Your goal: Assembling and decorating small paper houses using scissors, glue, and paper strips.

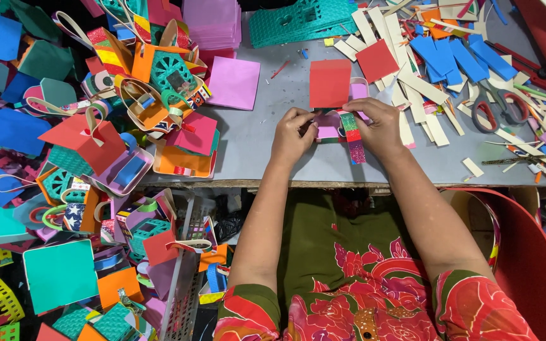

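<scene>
Glittery foam is what my fingers have: the left hand [293, 134] pinches the pink foam piece [328, 125] at its left end, fingers curled tight, while the right hand [374, 124] presses down on the striped glitter strip [352, 137] that crosses it, thumb and fingertips closed on the strip's upper end. Both lie near the front edge of the grey bench [254, 142], about midway along it. Just behind them a red foam square [330, 83] stands against the work, touching the pink piece as far as I can tell. To do this well, I judge the strip must stay square across the pink piece and be held flat until it sits, with the left hand keeping the piece from sliding. Further out, a pink square [234, 82] lies toward the left, red-handled scissors [497, 106] rest among cream strips [412, 82] toward the right edge, and a heap of finished foam baskets [121, 107] crowds the left end.
</scene>
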